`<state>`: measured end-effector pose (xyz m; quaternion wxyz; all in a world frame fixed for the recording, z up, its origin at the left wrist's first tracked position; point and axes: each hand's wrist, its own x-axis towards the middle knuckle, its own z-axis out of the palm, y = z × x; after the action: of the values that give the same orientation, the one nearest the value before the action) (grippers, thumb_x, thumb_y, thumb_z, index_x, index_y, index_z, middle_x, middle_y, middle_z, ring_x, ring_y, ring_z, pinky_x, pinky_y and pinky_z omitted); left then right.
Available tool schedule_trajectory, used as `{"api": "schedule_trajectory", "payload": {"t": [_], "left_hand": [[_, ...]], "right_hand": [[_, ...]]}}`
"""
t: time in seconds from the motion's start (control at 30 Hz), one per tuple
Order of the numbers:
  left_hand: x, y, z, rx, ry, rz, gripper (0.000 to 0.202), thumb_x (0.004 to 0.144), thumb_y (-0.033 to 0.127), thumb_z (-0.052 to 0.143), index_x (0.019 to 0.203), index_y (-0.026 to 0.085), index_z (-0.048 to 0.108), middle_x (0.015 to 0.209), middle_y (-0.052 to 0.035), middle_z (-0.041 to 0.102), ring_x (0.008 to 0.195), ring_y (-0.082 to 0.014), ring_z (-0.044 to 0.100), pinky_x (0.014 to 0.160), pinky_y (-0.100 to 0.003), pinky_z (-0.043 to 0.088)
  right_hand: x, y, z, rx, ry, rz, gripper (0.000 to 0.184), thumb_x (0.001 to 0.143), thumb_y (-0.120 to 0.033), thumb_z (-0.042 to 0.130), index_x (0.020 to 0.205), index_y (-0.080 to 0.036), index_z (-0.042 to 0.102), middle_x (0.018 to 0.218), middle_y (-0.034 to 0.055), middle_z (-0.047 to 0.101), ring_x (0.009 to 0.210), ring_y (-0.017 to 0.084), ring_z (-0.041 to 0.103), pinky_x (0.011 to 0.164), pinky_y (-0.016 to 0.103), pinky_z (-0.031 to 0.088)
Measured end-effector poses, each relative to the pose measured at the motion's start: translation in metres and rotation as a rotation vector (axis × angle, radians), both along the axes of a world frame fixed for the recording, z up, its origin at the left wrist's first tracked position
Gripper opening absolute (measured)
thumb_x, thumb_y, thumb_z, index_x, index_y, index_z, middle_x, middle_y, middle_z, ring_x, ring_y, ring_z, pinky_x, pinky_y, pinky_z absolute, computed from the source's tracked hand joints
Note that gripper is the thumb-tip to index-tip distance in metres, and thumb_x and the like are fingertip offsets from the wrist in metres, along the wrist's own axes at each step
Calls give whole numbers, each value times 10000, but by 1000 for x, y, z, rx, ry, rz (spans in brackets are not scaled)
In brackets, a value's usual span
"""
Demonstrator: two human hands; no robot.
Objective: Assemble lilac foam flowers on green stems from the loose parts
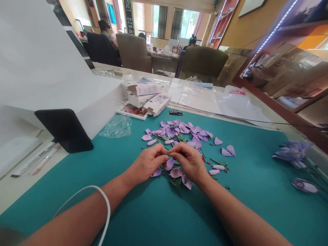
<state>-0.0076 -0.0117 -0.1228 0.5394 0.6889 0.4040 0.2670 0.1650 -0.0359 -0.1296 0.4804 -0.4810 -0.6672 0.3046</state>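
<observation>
My left hand (153,160) and my right hand (188,161) meet fingertip to fingertip above a green mat (115,208). Both are pinched on a small, thin greenish piece (168,153), mostly covered by the fingers. Behind the hands spreads a pile of loose purple petals (183,129), mixed with green stem pieces (180,138). Just below the hands lie a pinkish petal (175,173) and dark green leaves (176,184). To the right of my right hand are purple buds (218,167) and small red pieces (204,159).
An assembled purple flower (292,152) lies at the right edge. Opened boxes (157,102), a clear plastic bag (117,126) and a black card (175,112) are behind. A dark tablet (64,130) stands at left. A white cable (106,201) crosses my left forearm. People sit farther back.
</observation>
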Motion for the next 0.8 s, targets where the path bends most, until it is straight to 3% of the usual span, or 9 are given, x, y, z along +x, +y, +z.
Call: {"api": "schedule_trajectory", "payload": {"t": [0.27, 0.33, 0.43, 0.53, 0.67, 0.8], "left_hand": [[3, 1, 4, -22, -5, -9, 145, 837, 329, 509, 796, 190, 503, 649, 39, 581, 426, -60, 417, 404, -180, 328], [2, 3, 7, -56, -36, 15, 151, 838, 340, 501, 861, 190, 512, 642, 45, 568, 400, -56, 399, 385, -182, 318], [0, 7, 9, -89, -85, 78, 212, 842, 339, 483, 977, 180, 520, 635, 49, 548, 366, -51, 388, 372, -190, 300], [-1, 11, 8, -97, -121, 120, 237, 842, 337, 479, 1007, 174, 523, 621, 54, 533, 352, -48, 391, 382, -195, 289], [1, 11, 6, -124, -163, 124, 256, 824, 369, 513, 991, 175, 525, 637, 54, 546, 382, -56, 431, 416, -203, 335], [3, 9, 7, -193, -205, 100, 276, 807, 378, 536, 991, 174, 514, 664, 42, 581, 443, -83, 513, 472, -228, 413]], "right_hand": [[4, 4, 7, -39, -23, 26, 87, 796, -240, 626, 759, -228, 704, 721, 4, 677, 676, 150, 591, 616, 266, 440], [15, 7, 14, -50, -49, 30, 103, 808, -278, 628, 821, -236, 720, 763, 8, 691, 703, 156, 605, 636, 274, 455], [44, 12, 26, -32, -97, -86, 166, 826, -329, 603, 881, -230, 724, 781, 17, 702, 714, 166, 620, 648, 289, 470], [80, 14, 36, -39, -417, -242, 182, 834, -329, 577, 844, -225, 725, 789, 27, 716, 724, 180, 630, 650, 294, 457], [109, 9, 37, -330, -1135, -324, 213, 842, -229, 528, 859, -247, 739, 933, 51, 739, 853, 210, 648, 657, 286, 413], [116, 4, 25, -497, -1301, -318, 223, 759, -138, 553, 834, -226, 744, 916, 85, 743, 857, 226, 656, 608, 278, 373]]}}
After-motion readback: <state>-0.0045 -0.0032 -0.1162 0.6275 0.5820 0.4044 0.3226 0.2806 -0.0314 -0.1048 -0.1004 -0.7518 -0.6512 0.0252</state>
